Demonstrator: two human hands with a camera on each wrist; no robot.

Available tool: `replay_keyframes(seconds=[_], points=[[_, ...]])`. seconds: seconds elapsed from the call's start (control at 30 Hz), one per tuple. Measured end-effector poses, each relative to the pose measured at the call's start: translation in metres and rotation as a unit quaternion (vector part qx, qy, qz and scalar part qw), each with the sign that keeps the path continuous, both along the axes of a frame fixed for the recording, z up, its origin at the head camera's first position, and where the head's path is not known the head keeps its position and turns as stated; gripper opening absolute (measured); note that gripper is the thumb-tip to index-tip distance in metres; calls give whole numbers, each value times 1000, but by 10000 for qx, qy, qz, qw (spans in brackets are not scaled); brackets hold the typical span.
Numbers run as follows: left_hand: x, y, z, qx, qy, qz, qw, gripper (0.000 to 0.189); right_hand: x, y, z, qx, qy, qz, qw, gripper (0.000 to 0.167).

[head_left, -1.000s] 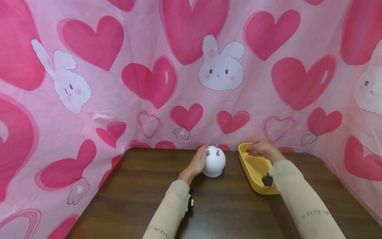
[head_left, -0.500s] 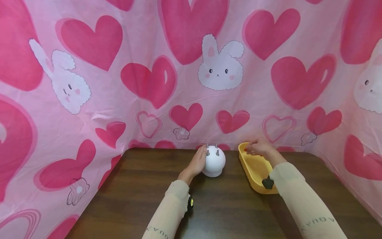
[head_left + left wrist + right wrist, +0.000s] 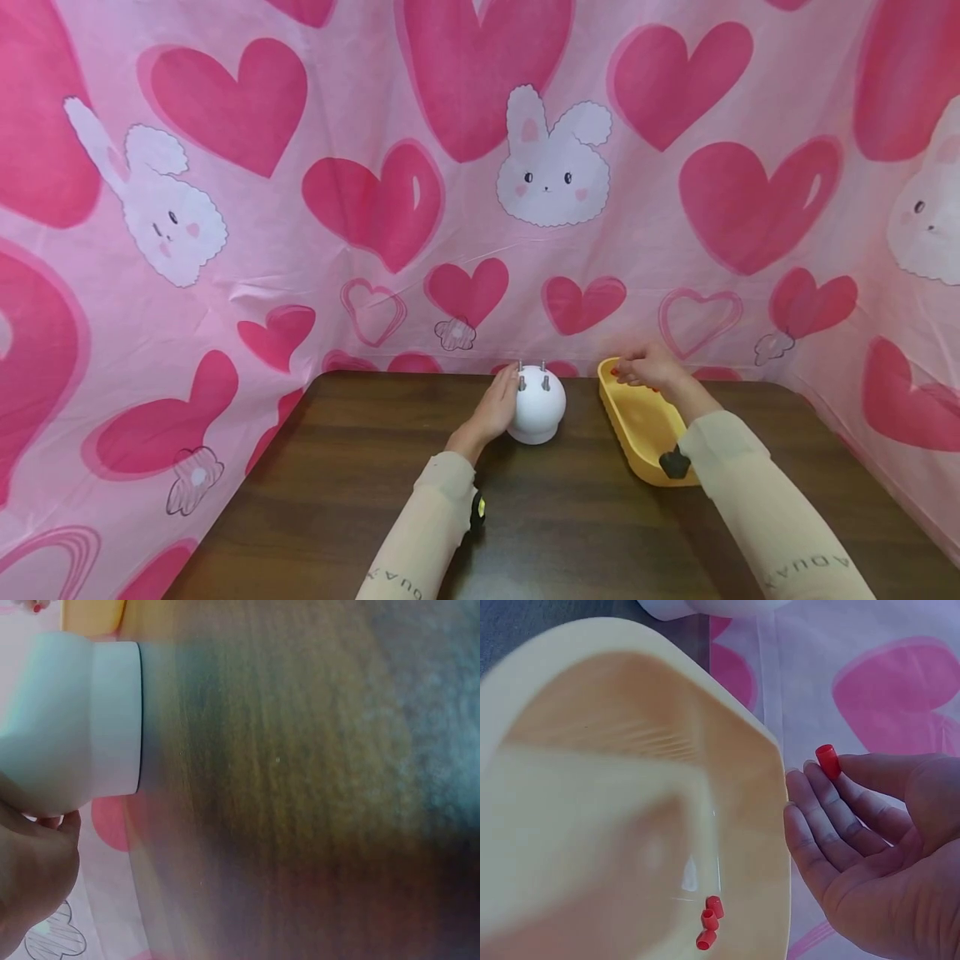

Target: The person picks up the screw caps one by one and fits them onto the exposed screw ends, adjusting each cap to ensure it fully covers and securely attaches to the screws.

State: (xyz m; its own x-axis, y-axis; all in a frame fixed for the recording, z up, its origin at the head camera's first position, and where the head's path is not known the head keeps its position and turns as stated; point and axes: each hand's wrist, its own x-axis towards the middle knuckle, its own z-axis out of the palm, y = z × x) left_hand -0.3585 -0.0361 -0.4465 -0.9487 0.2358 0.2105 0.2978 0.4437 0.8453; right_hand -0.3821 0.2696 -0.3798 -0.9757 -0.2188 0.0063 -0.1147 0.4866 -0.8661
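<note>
A white ball-shaped object (image 3: 538,408) with a short round base stands on the table, several metal pins sticking up from its top. My left hand (image 3: 495,408) rests along its left side, fingers fairly straight; the left wrist view shows the hand (image 3: 37,870) touching the lower edge of the round body. Over the far end of the yellow tray (image 3: 637,417), my right hand (image 3: 651,368) pinches a small red hollow cap (image 3: 828,761) between thumb and index finger. Several similar red caps (image 3: 709,920) lie inside the tray near its wall.
A brown wooden table (image 3: 360,517) carries everything. Behind it hangs a pink cloth (image 3: 375,100) printed with hearts and rabbits. A dark wrist device (image 3: 675,462) on my right arm overlaps the tray's near end.
My right hand has risen slightly and shifted a little left over the tray's far end, with the red cap pinched. The left hand stays against the white object.
</note>
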Motion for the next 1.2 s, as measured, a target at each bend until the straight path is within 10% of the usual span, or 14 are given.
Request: replay_keyframes(seconds=[1.2], points=[[-5,-1,-7,85,-68,-34,9999,57,14,-22,11,-53,364,-1,9993,26]])
